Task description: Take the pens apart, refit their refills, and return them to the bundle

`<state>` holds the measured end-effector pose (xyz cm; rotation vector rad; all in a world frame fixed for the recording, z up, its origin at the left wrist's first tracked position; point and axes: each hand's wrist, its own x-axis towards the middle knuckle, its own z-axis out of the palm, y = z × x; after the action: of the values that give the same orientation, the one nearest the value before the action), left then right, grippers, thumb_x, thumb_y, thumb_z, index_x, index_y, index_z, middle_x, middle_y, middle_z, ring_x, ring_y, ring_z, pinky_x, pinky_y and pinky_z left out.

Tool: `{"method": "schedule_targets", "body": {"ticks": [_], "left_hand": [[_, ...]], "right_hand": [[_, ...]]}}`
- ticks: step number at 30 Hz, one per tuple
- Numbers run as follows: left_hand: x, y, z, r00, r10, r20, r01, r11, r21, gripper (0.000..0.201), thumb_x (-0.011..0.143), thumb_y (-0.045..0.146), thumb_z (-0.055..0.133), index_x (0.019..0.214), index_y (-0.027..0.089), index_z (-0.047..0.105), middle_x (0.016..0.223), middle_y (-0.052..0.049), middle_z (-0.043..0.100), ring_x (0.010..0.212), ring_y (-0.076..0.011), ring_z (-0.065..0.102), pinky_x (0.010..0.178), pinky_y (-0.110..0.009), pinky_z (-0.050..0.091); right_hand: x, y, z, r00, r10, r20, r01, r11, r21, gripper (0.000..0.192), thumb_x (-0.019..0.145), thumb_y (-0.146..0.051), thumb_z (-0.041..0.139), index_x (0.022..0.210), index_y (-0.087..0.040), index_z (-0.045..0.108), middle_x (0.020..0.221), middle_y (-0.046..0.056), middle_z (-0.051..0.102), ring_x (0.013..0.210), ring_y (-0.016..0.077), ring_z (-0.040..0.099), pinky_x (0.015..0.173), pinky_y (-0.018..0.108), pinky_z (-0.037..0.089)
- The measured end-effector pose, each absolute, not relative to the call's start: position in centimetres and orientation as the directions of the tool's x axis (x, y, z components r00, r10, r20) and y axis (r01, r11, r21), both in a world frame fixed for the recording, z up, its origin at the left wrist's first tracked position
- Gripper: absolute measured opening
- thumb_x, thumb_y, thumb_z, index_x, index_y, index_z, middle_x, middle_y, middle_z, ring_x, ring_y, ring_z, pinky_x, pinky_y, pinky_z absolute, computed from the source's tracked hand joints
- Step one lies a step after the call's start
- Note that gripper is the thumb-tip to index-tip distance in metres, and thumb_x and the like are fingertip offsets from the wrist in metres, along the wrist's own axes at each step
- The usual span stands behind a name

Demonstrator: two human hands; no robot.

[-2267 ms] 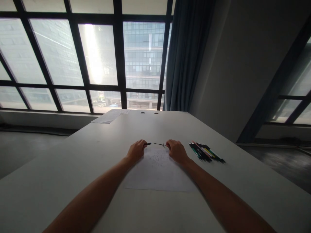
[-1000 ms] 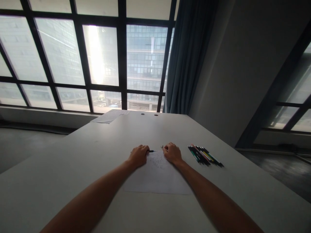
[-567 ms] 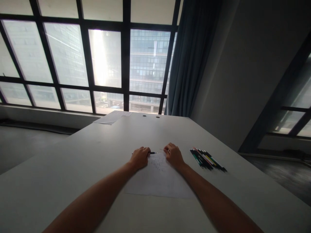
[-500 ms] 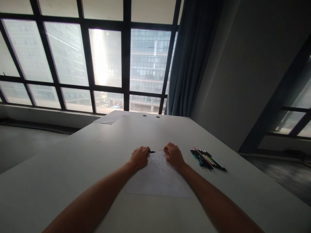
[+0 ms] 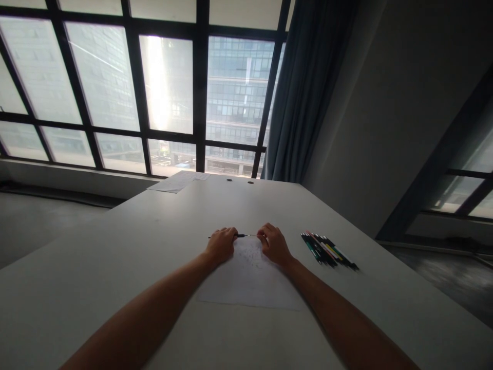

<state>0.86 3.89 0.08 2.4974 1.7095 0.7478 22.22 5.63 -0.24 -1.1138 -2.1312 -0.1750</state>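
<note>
Pen, thin dark plastic barrel [image 5: 239, 236], lies level just above far edge of white paper sheet with faint line drawing [image 5: 250, 275], long axis running left-right between both hands. Left hand [image 5: 220, 245] holds barrel, grip closed around it, dark end poking out left of knuckles. Right hand [image 5: 274, 244] pinches thin pale tip end [image 5: 252, 236], fingers narrow; whether separate piece, cannot tell. Hands close, near sheet's far edge on pale grey surface [image 5: 115, 267]. Row of coloured pens [image 5: 328, 250] lies right of right hand, apart.
</note>
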Motion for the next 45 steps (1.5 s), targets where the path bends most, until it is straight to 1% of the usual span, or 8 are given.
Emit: {"method": "schedule_targets", "body": {"ticks": [8, 13, 21, 28, 34, 37, 40, 45], "left_hand": [[0.8, 3.9, 0.1, 0.283, 0.884, 0.372, 0.878, -0.395, 0.27, 0.017, 0.093, 0.019, 0.046, 0.101, 0.021, 0.061, 0.101, -0.007, 0.07, 0.095, -0.0223, 0.063, 0.083, -0.034, 0.045], [0.9, 3.8, 0.3, 0.285, 0.889, 0.358, 0.886, -0.387, 0.256, 0.017, 0.093, 0.018, 0.046, 0.102, 0.02, 0.061, 0.101, -0.006, 0.069, 0.095, -0.0215, 0.063, 0.082, -0.033, 0.044], [0.9, 3.9, 0.0, 0.3, 0.872, 0.387, 0.876, -0.413, 0.251, 0.016, 0.093, 0.018, 0.047, 0.101, 0.02, 0.061, 0.099, -0.007, 0.069, 0.094, -0.0215, 0.063, 0.082, -0.033, 0.045], [0.9, 4.0, -0.3, 0.399, 0.808, 0.434, 0.808, -0.533, 0.25, 0.015, 0.092, 0.018, 0.049, 0.1, 0.02, 0.061, 0.095, -0.006, 0.069, 0.089, -0.0205, 0.063, 0.08, -0.032, 0.046], [0.8, 4.5, -1.2, 0.429, 0.756, 0.495, 0.721, -0.616, 0.316, 0.014, 0.09, 0.013, 0.046, 0.096, 0.018, 0.058, 0.093, -0.007, 0.064, 0.087, -0.0194, 0.06, 0.076, -0.029, 0.047], [0.8, 4.7, -1.7, 0.421, 0.733, 0.534, 0.674, -0.647, 0.356, 0.015, 0.085, 0.008, 0.046, 0.092, 0.018, 0.054, 0.09, -0.007, 0.062, 0.084, -0.0194, 0.058, 0.075, -0.03, 0.047], [0.8, 4.9, -1.9, 0.408, 0.726, 0.553, 0.631, -0.662, 0.403, 0.016, 0.082, 0.006, 0.046, 0.09, 0.018, 0.052, 0.089, -0.007, 0.06, 0.082, -0.0194, 0.056, 0.074, -0.031, 0.046], [0.8, 5.1, -2.1, 0.385, 0.736, 0.557, 0.582, -0.662, 0.472, 0.016, 0.079, 0.005, 0.046, 0.087, 0.018, 0.052, 0.087, -0.007, 0.059, 0.081, -0.0194, 0.055, 0.075, -0.032, 0.046]], "right_hand": [[22.4, 5.6, -0.1, -0.377, 0.666, 0.644, 0.759, 0.621, -0.198, 0.011, 0.085, -0.01, 0.05, 0.079, -0.017, 0.057, 0.087, 0.005, 0.061, 0.078, 0.0163, 0.054, 0.078, 0.03, 0.035], [22.6, 5.9, -0.3, -0.381, 0.641, 0.666, 0.74, 0.644, -0.197, 0.011, 0.084, -0.009, 0.052, 0.079, -0.017, 0.057, 0.085, 0.004, 0.06, 0.075, 0.016, 0.054, 0.075, 0.03, 0.035], [22.4, 6.0, -0.6, -0.404, 0.627, 0.666, 0.727, 0.662, -0.182, 0.012, 0.084, -0.007, 0.052, 0.079, -0.017, 0.057, 0.086, 0.004, 0.061, 0.074, 0.0157, 0.053, 0.075, 0.031, 0.034], [21.4, 5.2, -0.2, -0.446, 0.587, 0.676, 0.7, 0.699, -0.144, 0.01, 0.086, -0.01, 0.052, 0.081, -0.017, 0.058, 0.086, 0.005, 0.061, 0.074, 0.016, 0.053, 0.076, 0.032, 0.035], [20.8, 4.7, 0.1, -0.461, 0.56, 0.688, 0.663, 0.733, -0.152, 0.007, 0.087, -0.012, 0.053, 0.083, -0.017, 0.057, 0.087, 0.005, 0.06, 0.076, 0.0164, 0.054, 0.076, 0.032, 0.037], [20.8, 4.7, 0.0, -0.436, 0.575, 0.692, 0.651, 0.733, -0.198, 0.008, 0.088, -0.012, 0.051, 0.082, -0.017, 0.055, 0.087, 0.005, 0.059, 0.075, 0.0165, 0.054, 0.076, 0.032, 0.039], [20.9, 4.9, -0.2, -0.409, 0.585, 0.7, 0.601, 0.75, -0.276, 0.011, 0.089, -0.014, 0.049, 0.082, -0.018, 0.054, 0.084, 0.004, 0.058, 0.073, 0.0165, 0.054, 0.071, 0.03, 0.042], [21.0, 5.0, -0.4, -0.377, 0.544, 0.75, 0.511, 0.797, -0.322, 0.009, 0.09, -0.016, 0.051, 0.083, -0.02, 0.055, 0.08, 0.004, 0.057, 0.073, 0.0165, 0.055, 0.066, 0.028, 0.045]]}}
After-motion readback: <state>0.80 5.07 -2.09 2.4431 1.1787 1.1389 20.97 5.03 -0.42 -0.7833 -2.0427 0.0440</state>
